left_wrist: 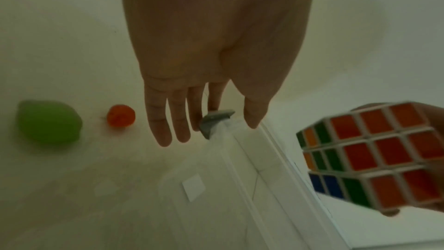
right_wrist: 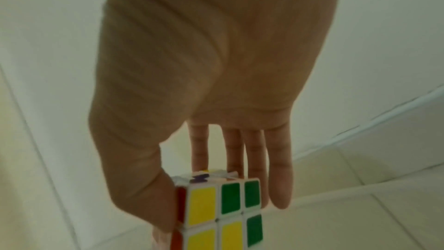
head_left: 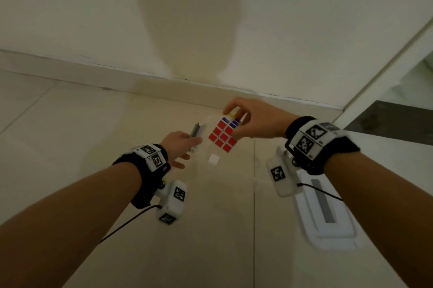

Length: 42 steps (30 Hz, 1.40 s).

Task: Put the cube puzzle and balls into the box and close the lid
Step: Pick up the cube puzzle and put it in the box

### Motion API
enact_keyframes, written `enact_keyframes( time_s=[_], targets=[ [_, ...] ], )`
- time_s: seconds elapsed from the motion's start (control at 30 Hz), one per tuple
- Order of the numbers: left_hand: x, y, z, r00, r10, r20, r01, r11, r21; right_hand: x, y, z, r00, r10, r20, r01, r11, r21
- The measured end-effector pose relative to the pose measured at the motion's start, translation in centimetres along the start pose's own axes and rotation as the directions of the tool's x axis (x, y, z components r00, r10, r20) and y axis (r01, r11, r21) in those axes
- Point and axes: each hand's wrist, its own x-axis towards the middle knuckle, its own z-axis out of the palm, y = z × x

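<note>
My right hand point(head_left: 236, 118) grips the cube puzzle point(head_left: 222, 135) from above, thumb on one side and fingers on the other, and holds it in the air over the clear box point(head_left: 201, 156). The cube's red face shows toward me; the right wrist view shows yellow and green stickers point(right_wrist: 223, 214). My left hand point(head_left: 187, 147) pinches the box's grey latch point(left_wrist: 216, 121) between thumb and forefinger; the other fingers are straight. A green ball point(left_wrist: 49, 121) and a smaller orange ball point(left_wrist: 121, 115) lie on the floor left of the box, seen only in the left wrist view.
The box's white lid point(head_left: 328, 212) with a grey strip lies flat on the tiled floor under my right forearm. A white label point(head_left: 213, 160) shows through the box bottom. The wall and skirting run just behind the box.
</note>
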Motion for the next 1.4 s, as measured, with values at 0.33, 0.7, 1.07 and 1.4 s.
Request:
enact_keyframes(
  time_s=[0.33,0.7,1.07,1.4],
  targets=[
    [-0.6,-1.1,0.8,1.0,-0.024,0.017,0.025,1.0,-0.016,1.3,3.1,3.3,0.998,0.026,0.05,-0.014,0.973,-0.232],
    [-2.3,-3.4,-0.6,0.993,-0.044,0.108,0.045,0.999,-0.012,5.0,0.3,10.6,0.928,0.041,0.37,0.156,0.859,-0.487],
    [-2.1,-3.3,-1.4,0.986,-0.054,0.159,0.064,0.996,-0.058,4.7,1.9,11.5,0.953,0.128,0.274,-0.083,0.982,-0.167],
    [-1.6,-3.4,-1.6,0.972,-0.068,0.225,0.085,0.994,-0.067,5.4,0.5,12.4,0.952,0.186,0.243,-0.038,0.86,-0.509]
  ],
)
